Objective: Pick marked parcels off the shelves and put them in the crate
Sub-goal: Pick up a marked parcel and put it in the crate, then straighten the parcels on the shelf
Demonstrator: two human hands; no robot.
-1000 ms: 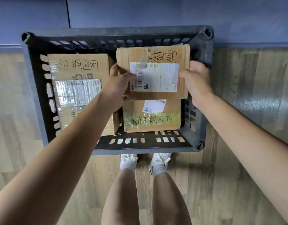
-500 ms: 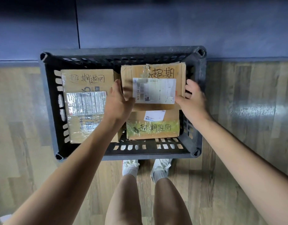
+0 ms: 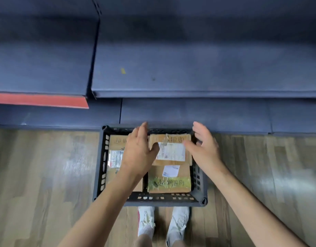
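Note:
A black slatted crate [image 3: 200,182] stands on the wooden floor against the shelf base. Three marked cardboard parcels lie in it. One with a white label [image 3: 171,152] rests at the back right, partly on top of a parcel with yellow-green tape and handwriting [image 3: 168,182]. A third parcel [image 3: 114,157] lies at the left, mostly hidden by my left arm. My left hand [image 3: 138,152] hovers open above the crate, left of the labelled parcel. My right hand [image 3: 204,148] hovers open at the parcel's right side. Neither hand holds anything.
Dark blue shelves [image 3: 189,68] fill the upper view, bare where visible, with a red strip [image 3: 39,101] on the left shelf edge. My feet in white shoes [image 3: 162,223] stand right behind the crate on the wooden floor [image 3: 46,175].
Both hands let go of the labelled parcel, which now rests in the crate, and have lifted away with fingers spread. My head has risen, so the crate looks smaller and the shelves appear.

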